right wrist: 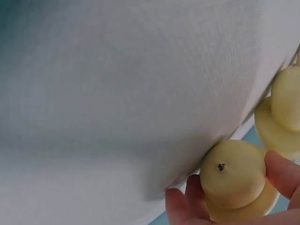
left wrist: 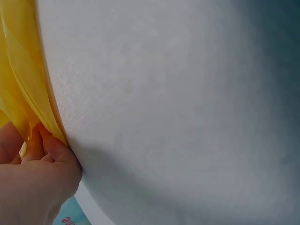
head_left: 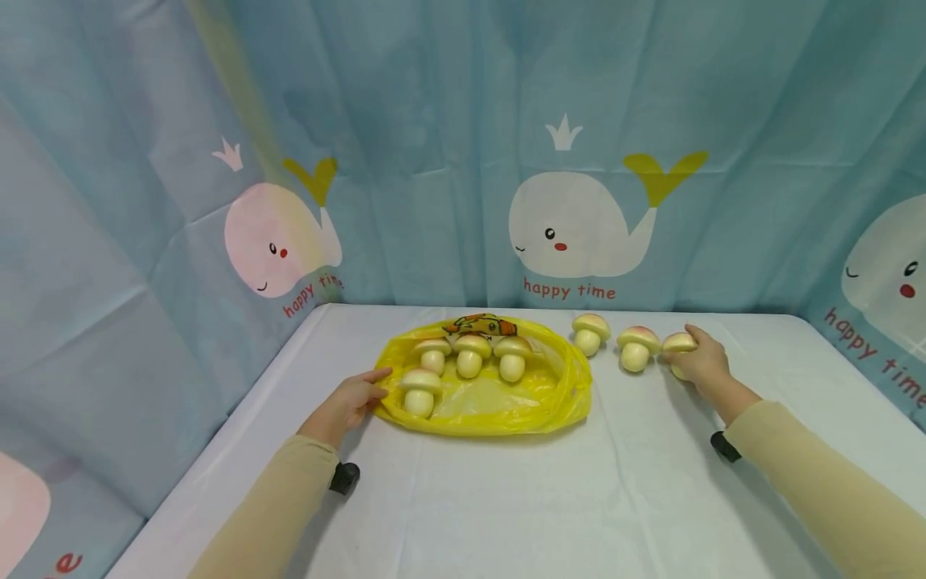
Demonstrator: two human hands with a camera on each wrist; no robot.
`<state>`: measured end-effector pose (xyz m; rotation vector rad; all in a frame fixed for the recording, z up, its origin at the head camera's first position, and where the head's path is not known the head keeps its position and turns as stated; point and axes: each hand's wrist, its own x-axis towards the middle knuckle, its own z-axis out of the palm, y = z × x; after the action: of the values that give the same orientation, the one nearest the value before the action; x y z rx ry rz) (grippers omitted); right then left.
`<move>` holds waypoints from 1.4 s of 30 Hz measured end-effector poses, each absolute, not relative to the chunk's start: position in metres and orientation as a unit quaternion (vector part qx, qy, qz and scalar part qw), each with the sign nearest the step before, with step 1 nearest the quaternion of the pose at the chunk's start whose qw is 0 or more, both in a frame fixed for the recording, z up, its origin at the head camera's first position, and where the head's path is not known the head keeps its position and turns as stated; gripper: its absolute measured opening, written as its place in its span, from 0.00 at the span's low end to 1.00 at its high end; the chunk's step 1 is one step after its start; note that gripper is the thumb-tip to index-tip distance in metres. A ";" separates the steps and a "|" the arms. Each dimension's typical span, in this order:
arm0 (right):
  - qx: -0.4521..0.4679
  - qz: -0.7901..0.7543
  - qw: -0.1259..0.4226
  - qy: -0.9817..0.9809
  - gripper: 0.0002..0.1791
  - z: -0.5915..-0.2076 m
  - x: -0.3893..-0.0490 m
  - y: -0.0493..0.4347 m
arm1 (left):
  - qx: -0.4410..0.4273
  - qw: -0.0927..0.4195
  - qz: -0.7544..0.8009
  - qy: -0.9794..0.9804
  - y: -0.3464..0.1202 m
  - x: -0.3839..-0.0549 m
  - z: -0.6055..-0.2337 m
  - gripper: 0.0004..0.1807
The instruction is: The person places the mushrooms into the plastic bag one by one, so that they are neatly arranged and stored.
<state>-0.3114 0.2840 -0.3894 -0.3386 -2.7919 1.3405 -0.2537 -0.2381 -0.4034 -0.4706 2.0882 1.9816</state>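
Note:
A yellow plastic bag (head_left: 481,398) lies spread on the table with its mouth toward me. Inside it are several model mushrooms (head_left: 511,362), cream with pinkish caps. My left hand (head_left: 354,400) pinches the bag's left edge between thumb and fingers; the left wrist view shows the yellow film (left wrist: 29,70) gathered at the fingertips. Far to the right, my right hand (head_left: 707,366) grips another mushroom (head_left: 678,346), thumb on one side and fingers on the other. In the right wrist view its rounded stem end (right wrist: 234,176) faces the camera.
Two loose mushrooms stand between the bag and my right hand, one (head_left: 637,348) near that hand and one (head_left: 591,334) by the bag's right edge. A white cloth covers the table (head_left: 506,507). Behind it hangs a blue curtain (head_left: 434,241) printed with whales.

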 end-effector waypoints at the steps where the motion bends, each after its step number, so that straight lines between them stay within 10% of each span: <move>1: -0.111 0.432 0.014 -0.895 0.45 -0.389 -0.311 0.284 | -0.160 0.112 0.675 0.711 -0.238 -0.254 -0.403 0.30; 42: -0.129 0.580 -0.006 -0.804 0.46 -0.371 -0.275 0.268 | -0.167 0.111 0.666 0.718 -0.238 -0.254 -0.403 0.30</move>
<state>-0.2745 0.2683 -0.3710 -0.4059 -2.5376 1.8291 -0.2542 -0.2379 -0.4028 -0.4899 2.1101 1.9563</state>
